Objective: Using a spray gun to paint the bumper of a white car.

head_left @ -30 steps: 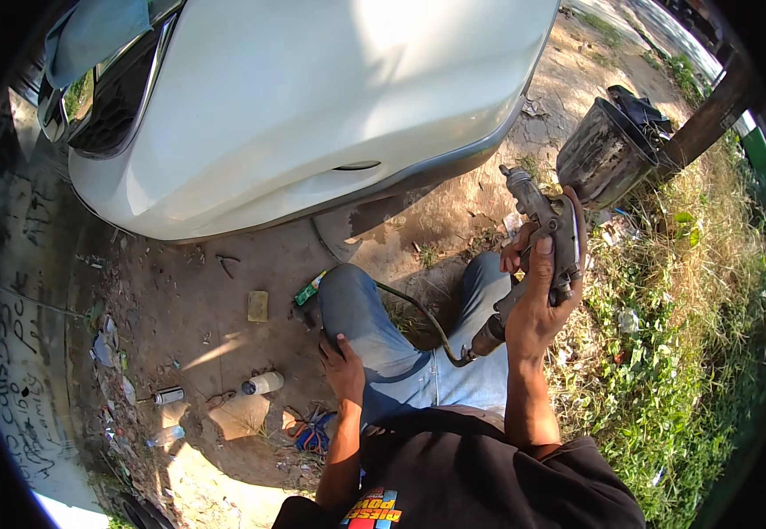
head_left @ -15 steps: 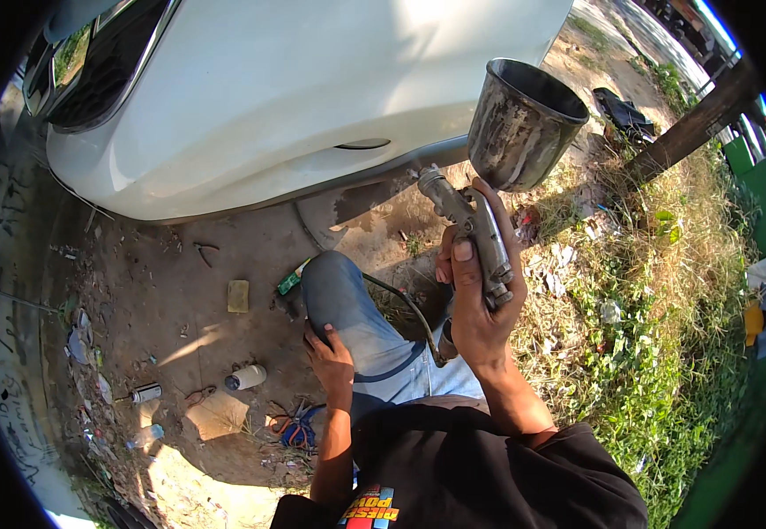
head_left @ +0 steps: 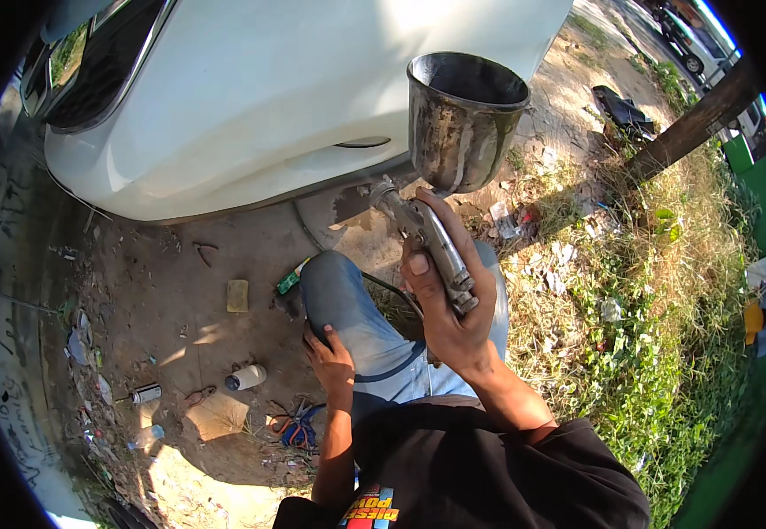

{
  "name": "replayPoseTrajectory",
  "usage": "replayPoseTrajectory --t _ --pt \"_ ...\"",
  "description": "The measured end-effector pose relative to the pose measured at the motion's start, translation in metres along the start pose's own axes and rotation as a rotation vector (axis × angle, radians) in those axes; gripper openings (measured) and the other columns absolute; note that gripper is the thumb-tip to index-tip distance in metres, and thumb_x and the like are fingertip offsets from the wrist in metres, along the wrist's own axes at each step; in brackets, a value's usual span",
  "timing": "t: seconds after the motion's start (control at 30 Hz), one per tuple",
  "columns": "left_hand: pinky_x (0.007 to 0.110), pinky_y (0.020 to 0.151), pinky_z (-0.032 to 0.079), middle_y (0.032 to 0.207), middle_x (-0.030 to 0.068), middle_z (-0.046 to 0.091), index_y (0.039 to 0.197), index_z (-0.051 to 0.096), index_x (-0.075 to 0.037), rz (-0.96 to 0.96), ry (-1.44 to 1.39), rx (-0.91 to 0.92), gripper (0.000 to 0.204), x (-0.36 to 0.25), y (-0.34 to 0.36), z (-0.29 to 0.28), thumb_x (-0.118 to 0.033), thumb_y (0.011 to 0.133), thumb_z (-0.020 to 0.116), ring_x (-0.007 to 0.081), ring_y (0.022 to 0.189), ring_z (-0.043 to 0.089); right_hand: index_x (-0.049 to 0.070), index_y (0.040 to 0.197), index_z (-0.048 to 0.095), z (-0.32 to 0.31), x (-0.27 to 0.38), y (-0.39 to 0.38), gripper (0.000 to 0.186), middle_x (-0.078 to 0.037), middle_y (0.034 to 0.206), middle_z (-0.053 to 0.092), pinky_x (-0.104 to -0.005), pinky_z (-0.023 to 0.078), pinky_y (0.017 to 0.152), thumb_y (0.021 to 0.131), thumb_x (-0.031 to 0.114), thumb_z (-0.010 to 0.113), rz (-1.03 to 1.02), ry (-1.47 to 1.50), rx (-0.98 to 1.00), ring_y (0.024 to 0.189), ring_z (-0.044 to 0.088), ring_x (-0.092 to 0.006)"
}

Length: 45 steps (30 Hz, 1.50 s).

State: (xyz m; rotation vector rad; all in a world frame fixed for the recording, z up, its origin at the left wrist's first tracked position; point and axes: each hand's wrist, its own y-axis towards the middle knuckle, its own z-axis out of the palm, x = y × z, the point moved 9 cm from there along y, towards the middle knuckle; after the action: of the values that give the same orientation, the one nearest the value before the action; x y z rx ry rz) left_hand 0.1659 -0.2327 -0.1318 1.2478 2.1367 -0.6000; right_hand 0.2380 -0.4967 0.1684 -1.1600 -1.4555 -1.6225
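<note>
My right hand (head_left: 460,319) is wrapped round a metal paint spray gun (head_left: 431,231), its thumb on the near side of the body. On top of the gun sits a paint-stained metal cup (head_left: 464,132), with its open mouth upward. The nozzle points left, toward the lower edge of a white car body panel (head_left: 259,97), apart from it. A dark hose (head_left: 392,291) runs behind my right hand; where it joins the gun is hidden. My left hand (head_left: 333,361) rests on the side of my jeans-clad knee (head_left: 343,300), fingers spread and holding nothing.
On the dirt ground at left lie pliers (head_left: 204,253), a yellowish block (head_left: 237,296), a green packet (head_left: 291,277), a capped white bottle (head_left: 246,377) and a can (head_left: 145,393). Grass and weeds (head_left: 638,353) grow at right, beside a slanting wooden post (head_left: 691,128).
My right hand has moved left with the spray gun, bringing the cup in front of the car panel. My left hand stays on the knee.
</note>
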Motion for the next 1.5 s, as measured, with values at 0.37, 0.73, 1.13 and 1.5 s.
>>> replayPoseTrajectory --t 0.37,0.73,1.13,1.5 --pt "0.059 0.104 0.045 0.147 0.0328 0.046 0.155 0.037 0.000 0.097 -0.030 0.038 0.063 -0.010 -0.003 -0.003 -0.045 0.112 0.045 0.0528 0.131 0.050 0.001 0.157 0.046 -0.053 -0.008 -0.009 0.053 -0.004 0.102 0.067 -0.0224 0.045 0.069 0.110 0.019 0.060 0.086 0.122 -0.264 0.078 0.054 -0.0055" --pt "0.063 0.101 0.048 0.141 0.0438 0.046 0.147 0.043 0.003 0.455 0.288 -0.054 0.048 -0.008 0.001 0.013 -0.020 0.107 0.056 0.0626 0.126 0.051 -0.002 0.145 0.055 -0.079 -0.006 -0.006 0.043 -0.008 0.090 0.062 -0.0323 0.047 0.065 0.109 0.022 0.061 0.011 0.158 -0.498 0.072 0.053 -0.0150" --pt "0.057 0.112 0.041 0.150 0.0345 0.046 0.154 0.041 0.002 0.033 -0.041 0.007 0.066 -0.029 0.001 -0.012 -0.047 0.110 0.046 0.0533 0.136 0.046 -0.001 0.140 0.054 -0.029 -0.003 -0.005 0.039 -0.009 0.090 0.059 -0.0349 0.042 0.063 0.109 0.022 0.059 0.004 0.122 -0.305 0.069 0.052 -0.0167" --pt "0.056 0.113 0.041 0.152 0.0290 0.047 0.155 0.041 -0.003 -0.027 -0.006 0.019 0.069 -0.023 0.005 -0.011 -0.054 0.109 0.044 0.0497 0.138 0.047 -0.003 0.159 0.032 0.020 -0.001 -0.013 0.073 -0.005 0.081 0.055 -0.0261 0.041 0.062 0.106 0.034 0.065 0.004 0.049 0.027 0.066 0.047 -0.0102"
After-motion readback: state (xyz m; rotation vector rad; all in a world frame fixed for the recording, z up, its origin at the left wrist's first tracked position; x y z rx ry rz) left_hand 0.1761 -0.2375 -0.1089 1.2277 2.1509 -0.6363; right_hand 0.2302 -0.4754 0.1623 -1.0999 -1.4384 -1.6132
